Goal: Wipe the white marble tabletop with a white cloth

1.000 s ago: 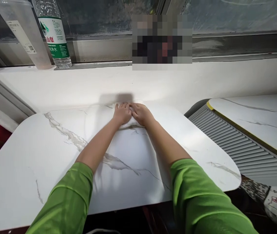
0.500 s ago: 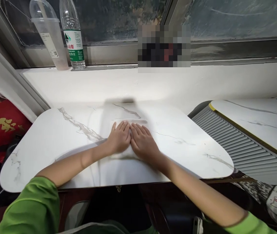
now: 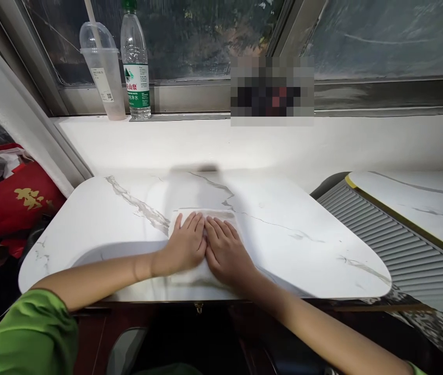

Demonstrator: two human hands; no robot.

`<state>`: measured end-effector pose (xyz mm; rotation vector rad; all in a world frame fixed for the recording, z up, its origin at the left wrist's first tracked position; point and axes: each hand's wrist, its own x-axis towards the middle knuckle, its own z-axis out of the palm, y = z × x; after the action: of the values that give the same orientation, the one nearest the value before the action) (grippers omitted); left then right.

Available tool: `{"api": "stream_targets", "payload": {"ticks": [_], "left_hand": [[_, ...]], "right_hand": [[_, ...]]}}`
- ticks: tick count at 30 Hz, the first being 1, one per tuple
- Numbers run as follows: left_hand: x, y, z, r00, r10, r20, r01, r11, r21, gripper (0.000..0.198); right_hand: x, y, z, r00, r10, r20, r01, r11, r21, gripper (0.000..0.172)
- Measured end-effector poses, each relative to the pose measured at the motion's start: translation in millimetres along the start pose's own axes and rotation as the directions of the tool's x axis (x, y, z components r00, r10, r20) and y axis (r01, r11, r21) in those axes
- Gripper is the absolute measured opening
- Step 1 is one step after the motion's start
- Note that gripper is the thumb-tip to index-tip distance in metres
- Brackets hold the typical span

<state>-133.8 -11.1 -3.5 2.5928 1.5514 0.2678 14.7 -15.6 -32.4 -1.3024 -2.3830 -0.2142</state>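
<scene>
Has drawn a flat, squarish white fabric cloth (image 3: pixel 201 274) from the far edge of a rounded, grey-veined white tabletop (image 3: pixel 88 224) to near the front edge since the earlier frame. Rests left hand (image 3: pixel 184 245) and right hand (image 3: pixel 228 252) palm-down on it, touching, slightly spread, pinching nothing. Looks to have completed most of one pull down the middle, with a little left; cannot tell about either end.

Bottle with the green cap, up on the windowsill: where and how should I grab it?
Probably around the labelled middle of the bottle, with the right hand coming from the front right. It stands upright and its body looks round, so a wraparound grip should suit. The plastic cup stands close on its left, and the window is behind.
</scene>
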Motion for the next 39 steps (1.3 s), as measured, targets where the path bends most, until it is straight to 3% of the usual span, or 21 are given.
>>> {"api": "stream_targets", "payload": {"ticks": [11,15,19,23,27,39], "left_hand": [[124,-91,-3.2,0.993,-0.072,-0.099,0.074,0.997,0.019,0.041],[149,-104,-4.3,0.987,-0.101,-0.126,0.103,0.995,0.010,0.040],[156,-108,-4.2,0.986,-0.118,-0.118,0.121,0.993,0.012,0.042],[147,-104,-2.8,0.986,-0.125,-0.105,0.129,0.991,0.032,0.044],[120,-91,-3.9,0.988,-0.112,-0.104,0.118,0.992,0.045,0.044],[-31,-46,-10.4,0.990,-0.096,-0.107,0.104,0.992,0.070,0.049]], "right_hand": [[141,65,55,0.994,0.057,0.091,-0.061,0.998,0.034,0.046],[168,81,64,0.994,0.077,0.074,-0.085,0.990,0.110,0.043],[175,85,65,0.990,0.089,0.108,-0.103,0.987,0.125,0.044],[166,78,61,0.988,0.089,0.125,-0.101,0.991,0.094,0.049],[143,60,53,0.991,0.075,0.115,-0.083,0.994,0.072,0.051],[41,-38,10,0.992,-0.127,0.002,0.127,0.990,0.067,0.049]]}}
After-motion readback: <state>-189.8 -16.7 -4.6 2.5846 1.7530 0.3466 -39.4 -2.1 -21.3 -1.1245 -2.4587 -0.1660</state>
